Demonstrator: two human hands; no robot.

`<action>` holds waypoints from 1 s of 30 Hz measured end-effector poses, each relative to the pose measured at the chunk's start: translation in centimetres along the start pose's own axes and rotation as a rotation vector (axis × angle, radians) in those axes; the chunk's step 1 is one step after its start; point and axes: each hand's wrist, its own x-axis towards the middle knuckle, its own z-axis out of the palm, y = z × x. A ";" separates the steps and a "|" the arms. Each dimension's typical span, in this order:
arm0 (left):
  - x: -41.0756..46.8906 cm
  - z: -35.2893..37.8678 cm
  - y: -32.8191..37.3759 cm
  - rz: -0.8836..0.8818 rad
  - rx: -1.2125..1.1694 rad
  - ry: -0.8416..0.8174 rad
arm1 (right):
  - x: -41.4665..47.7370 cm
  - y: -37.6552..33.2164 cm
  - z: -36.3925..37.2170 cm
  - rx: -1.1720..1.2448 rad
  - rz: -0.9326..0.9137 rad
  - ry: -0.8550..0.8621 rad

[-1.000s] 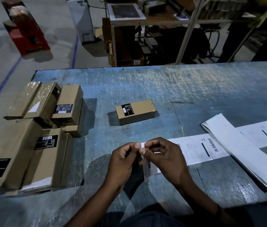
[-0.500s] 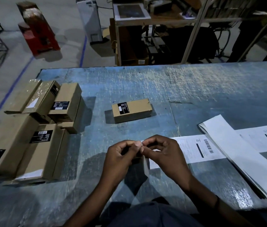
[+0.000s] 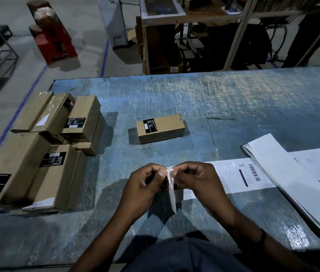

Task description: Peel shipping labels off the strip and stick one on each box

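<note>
A white strip of shipping labels (image 3: 241,176) runs across the blue table from the right edge to my hands. Its near end (image 3: 172,190) is lifted and bent downward. My left hand (image 3: 142,188) and my right hand (image 3: 194,178) both pinch that end at its top corner, thumbs and forefingers close together. A small brown box (image 3: 160,128) with a black sticker lies alone beyond my hands, untouched. I cannot tell whether the label and its backing have come apart.
Several brown boxes (image 3: 43,148) are stacked at the table's left edge. A folded white sheet (image 3: 292,179) lies over the strip at the right. Beyond the blue table (image 3: 233,107) stand a metal shelf rack (image 3: 194,32) and a red machine (image 3: 52,31) on the floor.
My hands stay pinched together on the strip's end. The hanging end now shows longer and narrower below my thumbs. The camera has tilted and drifted slightly.
</note>
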 end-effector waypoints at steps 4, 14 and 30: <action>0.3 -1.5 -0.6 -0.043 0.022 0.033 | 0.5 0.5 -0.5 0.100 0.090 0.051; 2.1 -7.9 -4.5 -0.287 0.213 0.064 | 1.0 2.8 -3.5 0.112 0.257 0.212; 3.7 -10.8 -5.6 -0.257 1.015 0.108 | 0.6 -0.2 -8.3 0.274 0.106 0.551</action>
